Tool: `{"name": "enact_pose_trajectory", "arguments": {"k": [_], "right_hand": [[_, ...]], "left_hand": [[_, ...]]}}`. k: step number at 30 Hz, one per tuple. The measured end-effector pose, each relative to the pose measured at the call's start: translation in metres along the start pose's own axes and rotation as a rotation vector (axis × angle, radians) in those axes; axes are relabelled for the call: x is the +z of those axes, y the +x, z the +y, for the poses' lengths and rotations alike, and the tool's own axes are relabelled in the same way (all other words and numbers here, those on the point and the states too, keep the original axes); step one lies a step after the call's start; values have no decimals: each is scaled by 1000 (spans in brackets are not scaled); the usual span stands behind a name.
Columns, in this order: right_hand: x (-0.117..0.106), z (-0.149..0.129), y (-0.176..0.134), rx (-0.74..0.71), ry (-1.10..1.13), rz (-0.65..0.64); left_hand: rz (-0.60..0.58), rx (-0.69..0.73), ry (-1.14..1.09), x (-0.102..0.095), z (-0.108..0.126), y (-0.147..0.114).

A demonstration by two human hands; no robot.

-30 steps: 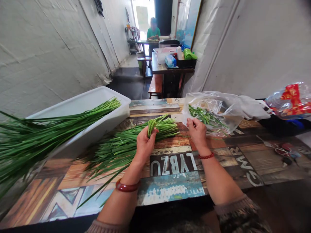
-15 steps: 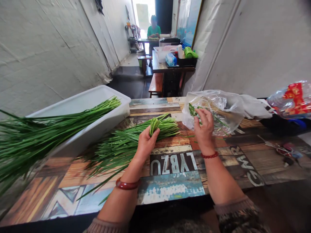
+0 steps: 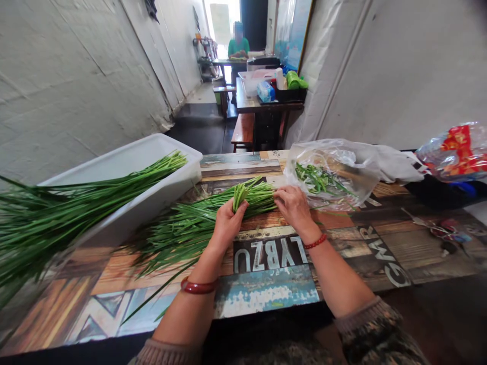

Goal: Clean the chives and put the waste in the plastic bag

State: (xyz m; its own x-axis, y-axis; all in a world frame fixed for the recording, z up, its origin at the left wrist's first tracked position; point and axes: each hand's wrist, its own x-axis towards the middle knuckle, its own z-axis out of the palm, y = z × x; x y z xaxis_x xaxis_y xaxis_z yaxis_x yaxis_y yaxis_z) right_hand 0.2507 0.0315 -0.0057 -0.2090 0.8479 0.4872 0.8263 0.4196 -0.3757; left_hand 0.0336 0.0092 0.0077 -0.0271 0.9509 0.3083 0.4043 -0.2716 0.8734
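My left hand (image 3: 229, 219) is closed around a small bunch of garlic chives (image 3: 240, 195), pale stem ends up. Under and beyond it, a pile of garlic chives (image 3: 190, 218) lies across the table, stems to the right. My right hand (image 3: 293, 204) has its fingers bent together at the stem ends of that pile, and they seem to pinch a stem; the fingertips are partly hidden. Just behind my right hand, a clear plastic bag (image 3: 342, 157) lies open with green trimmings (image 3: 317, 178) in it.
At the left, a white plastic bin (image 3: 167, 144) holds long garlic chives (image 3: 114, 187) hanging over its side. Scissors (image 3: 429, 223) and a red-printed plastic bag (image 3: 456, 152) lie at the right. Farther back are a table (image 3: 251, 104) with goods and a seated person (image 3: 238, 46).
My right hand has moved left and down, from over the clear bag to the stem ends of the pile, its fingers closing. The left hand keeps its bunch nearly in place.
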Motion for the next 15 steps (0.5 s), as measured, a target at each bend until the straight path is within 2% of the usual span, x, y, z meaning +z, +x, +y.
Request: {"name": "enact_pose_trajectory", "arguments": {"k": [4,8,15], "right_hand": [[-1,1,3,27,183,22],[1,-2,3,171,521,-2],[-1,-14,1,239,880,-40]], "left_hand": [[-4,-46,-52,1,-3,0],[-8,-79,-150,1,-6,1],[-45,-16,-210,0,-4,0]]}}
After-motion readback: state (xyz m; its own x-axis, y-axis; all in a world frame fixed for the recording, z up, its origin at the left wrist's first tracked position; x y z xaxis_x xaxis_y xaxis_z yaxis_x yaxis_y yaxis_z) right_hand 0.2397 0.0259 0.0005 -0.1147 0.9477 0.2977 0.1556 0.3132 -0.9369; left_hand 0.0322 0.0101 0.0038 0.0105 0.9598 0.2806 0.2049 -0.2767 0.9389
